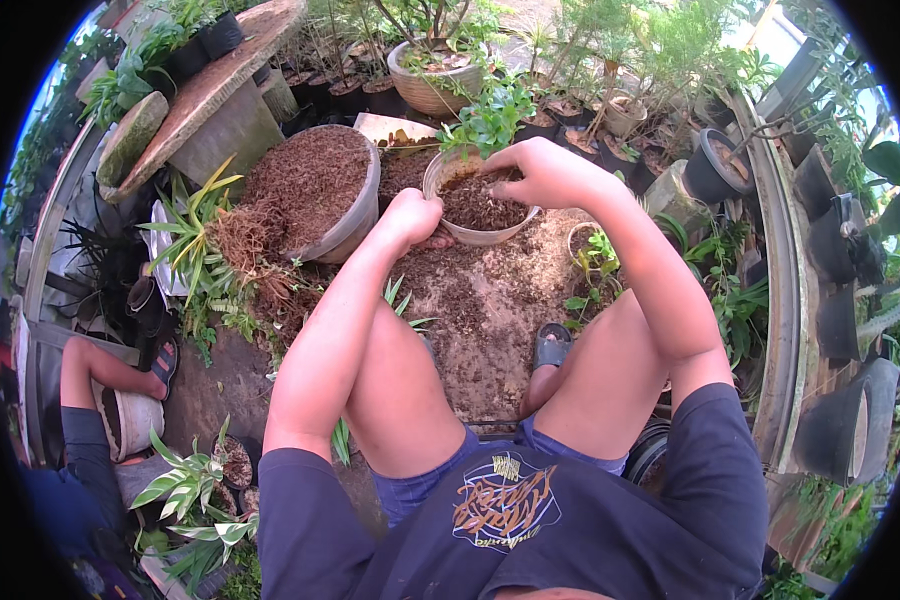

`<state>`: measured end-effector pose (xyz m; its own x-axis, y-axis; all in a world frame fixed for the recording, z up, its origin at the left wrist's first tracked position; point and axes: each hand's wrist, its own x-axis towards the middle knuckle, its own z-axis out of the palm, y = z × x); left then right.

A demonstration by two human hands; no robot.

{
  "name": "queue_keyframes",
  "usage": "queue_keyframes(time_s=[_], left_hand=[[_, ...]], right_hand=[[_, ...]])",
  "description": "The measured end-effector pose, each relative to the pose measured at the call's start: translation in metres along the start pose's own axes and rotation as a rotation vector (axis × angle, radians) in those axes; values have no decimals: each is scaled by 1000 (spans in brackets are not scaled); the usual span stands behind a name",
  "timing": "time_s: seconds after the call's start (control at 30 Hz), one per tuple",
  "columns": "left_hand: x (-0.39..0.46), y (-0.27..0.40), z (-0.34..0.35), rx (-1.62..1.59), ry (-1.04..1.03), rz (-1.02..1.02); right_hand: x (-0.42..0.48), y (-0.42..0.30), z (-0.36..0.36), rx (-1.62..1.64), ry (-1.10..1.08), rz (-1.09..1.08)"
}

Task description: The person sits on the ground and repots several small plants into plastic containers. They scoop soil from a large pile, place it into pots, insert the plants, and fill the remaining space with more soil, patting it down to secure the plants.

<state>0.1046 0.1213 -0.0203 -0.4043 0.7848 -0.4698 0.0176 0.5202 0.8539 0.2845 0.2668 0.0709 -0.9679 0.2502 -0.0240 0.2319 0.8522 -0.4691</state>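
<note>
A small round plastic pot stands before me, partly filled with brown, fibrous potting mix. My left hand grips its near-left rim. Over the mix, inside the far-right side of the pot, my right hand reaches down with bent fingers. Its fingertips are at the mix; whether they pinch anything is unclear. Green leaves of a plant rise just beyond that hand, and the stem's base is hidden. Left of the pot, a large tilted tub holds more brown mix.
Pulled-up roots and a yellow-green leafy plant lie by the tub. A ribbed planter stands behind. Trailing plants grow near my right knee. At far left another person's leg shows. Loose mix covers the ground.
</note>
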Motion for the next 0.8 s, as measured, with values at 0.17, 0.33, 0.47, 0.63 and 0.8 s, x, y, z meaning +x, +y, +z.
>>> queue_keyframes(time_s=[0.17,0.33,0.47,0.63,0.8], left_hand=[[-8,12,6,10,-18,76],[-4,-2,-11,58,5,83],[-5,3,-4,-4,-2,138],[17,-24,-24,60,86,229],[-13,-1,-19,-124,19,170]], right_hand=[[-21,0,51,-120,58,-201],[-19,-23,34,-76,187,-240],[-25,5,44,-164,151,-262],[-24,-19,20,-118,391,-228],[-31,6,0,-63,683,-211]])
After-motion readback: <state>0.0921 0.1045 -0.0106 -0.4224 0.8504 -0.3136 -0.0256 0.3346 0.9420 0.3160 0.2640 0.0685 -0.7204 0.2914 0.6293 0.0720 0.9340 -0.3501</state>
